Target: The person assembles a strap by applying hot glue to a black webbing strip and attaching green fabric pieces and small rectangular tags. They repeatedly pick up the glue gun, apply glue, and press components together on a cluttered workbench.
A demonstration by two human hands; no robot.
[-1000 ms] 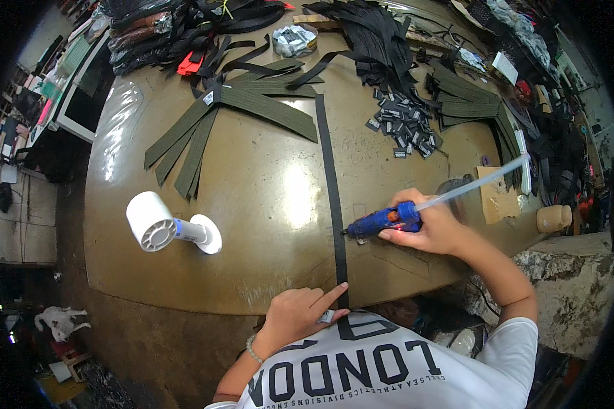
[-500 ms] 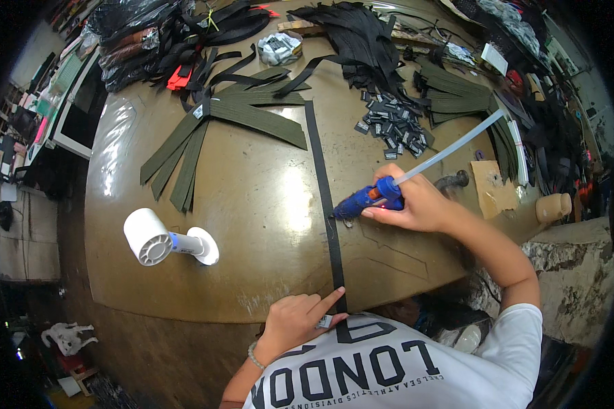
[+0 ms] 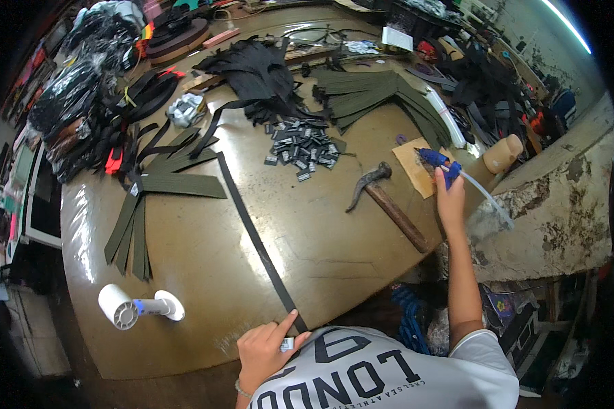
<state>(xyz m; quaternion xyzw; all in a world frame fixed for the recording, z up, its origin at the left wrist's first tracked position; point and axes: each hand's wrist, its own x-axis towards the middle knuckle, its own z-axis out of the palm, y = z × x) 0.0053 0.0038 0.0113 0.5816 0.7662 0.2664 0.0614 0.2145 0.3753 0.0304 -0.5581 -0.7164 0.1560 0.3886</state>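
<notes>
My right hand [image 3: 450, 194] grips a blue hot glue gun [image 3: 447, 175] at the table's right side, its nozzle over a brown cardboard piece [image 3: 411, 163]. A pale glue stick [image 3: 488, 198] sticks out of the gun's rear. A narrow black strap [image 3: 254, 233] runs across the table toward me. On its near end rests the forefinger of my left hand [image 3: 266, 351]. Tucked in the fingers of that hand is a small pale label [image 3: 288, 344]. A pile of small dark labels [image 3: 303, 146] lies beyond the strap.
A hammer [image 3: 399, 217] lies left of my right hand. Olive straps fan out at left [image 3: 177, 184] and far right [image 3: 361, 92]. A white handheld fan [image 3: 153, 307] lies near left. Black straps [image 3: 256, 71] are heaped behind, and a tan cone [image 3: 503, 153] stands right.
My right hand has carried the glue gun from beside the strap to the cardboard on the right. The view has turned rightward. My left hand stays on the strap's near end.
</notes>
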